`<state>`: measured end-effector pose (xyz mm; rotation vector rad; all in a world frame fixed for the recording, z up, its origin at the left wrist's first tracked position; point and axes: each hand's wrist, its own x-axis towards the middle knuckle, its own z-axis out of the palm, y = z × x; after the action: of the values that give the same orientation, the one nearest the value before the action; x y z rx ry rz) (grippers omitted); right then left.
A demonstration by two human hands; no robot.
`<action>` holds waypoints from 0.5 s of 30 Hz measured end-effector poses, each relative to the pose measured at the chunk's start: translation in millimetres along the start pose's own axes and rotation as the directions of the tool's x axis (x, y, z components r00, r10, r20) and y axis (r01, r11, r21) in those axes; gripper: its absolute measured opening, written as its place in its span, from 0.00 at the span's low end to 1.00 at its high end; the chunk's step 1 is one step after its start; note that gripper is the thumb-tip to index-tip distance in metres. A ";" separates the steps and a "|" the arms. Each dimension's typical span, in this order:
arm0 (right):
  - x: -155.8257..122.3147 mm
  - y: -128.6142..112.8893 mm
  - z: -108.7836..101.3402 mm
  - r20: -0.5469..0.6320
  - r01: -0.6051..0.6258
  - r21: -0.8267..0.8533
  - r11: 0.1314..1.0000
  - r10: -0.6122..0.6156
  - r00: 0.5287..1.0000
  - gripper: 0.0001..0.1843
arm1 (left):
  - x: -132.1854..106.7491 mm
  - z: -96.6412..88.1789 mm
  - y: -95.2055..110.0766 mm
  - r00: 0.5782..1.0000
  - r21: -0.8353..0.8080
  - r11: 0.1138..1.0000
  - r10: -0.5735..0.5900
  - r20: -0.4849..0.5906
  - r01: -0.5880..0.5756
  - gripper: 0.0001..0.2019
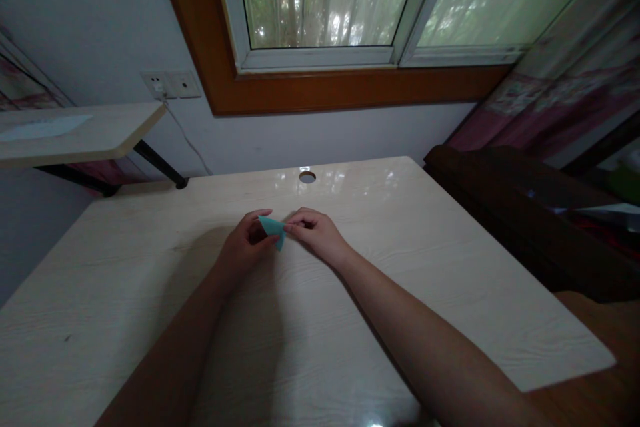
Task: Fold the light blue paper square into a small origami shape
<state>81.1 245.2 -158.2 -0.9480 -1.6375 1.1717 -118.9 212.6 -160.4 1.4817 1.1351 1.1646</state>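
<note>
A small folded piece of teal paper (273,229) is held just above the pale wooden table (150,293), near its middle. My left hand (246,244) has its fingers curled round the paper's left side. My right hand (314,232) pinches the paper's right edge between thumb and fingertips. Both hands meet at the paper, and part of it is hidden behind my fingers.
A round cable hole (307,177) sits at the table's far edge. A side shelf (75,133) juts out at the left, under a wall socket (170,85) with a white cable. A dark wooden bed frame (525,213) flanks the right. A window (330,0) is ahead.
</note>
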 end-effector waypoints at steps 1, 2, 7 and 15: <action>-0.2 -0.3 0.1 0.005 0.002 0.001 1.000 -0.002 1.000 0.10 | 0.0 -0.1 -0.8 1.000 0.009 1.000 -0.009 0.016 0.009 0.28; -0.3 -0.4 0.1 0.008 0.002 0.003 1.000 -0.002 1.000 0.10 | 0.2 -0.3 -1.7 1.000 0.012 1.000 -0.009 0.023 0.008 0.28; 0.3 0.8 -1.2 -0.021 0.005 0.036 0.999 -0.005 1.000 0.09 | 1.3 -1.4 -4.7 1.000 0.021 0.999 0.029 0.001 -0.029 0.26; 2.9 1.5 -1.3 -0.072 -0.022 0.106 0.994 0.030 0.997 0.08 | 1.5 -0.5 -0.6 0.999 -0.015 0.999 0.040 0.000 -0.040 0.26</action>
<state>81.5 248.6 -158.8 -0.9371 -1.4940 1.2146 -119.2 214.3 -160.7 1.4993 1.0993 1.1979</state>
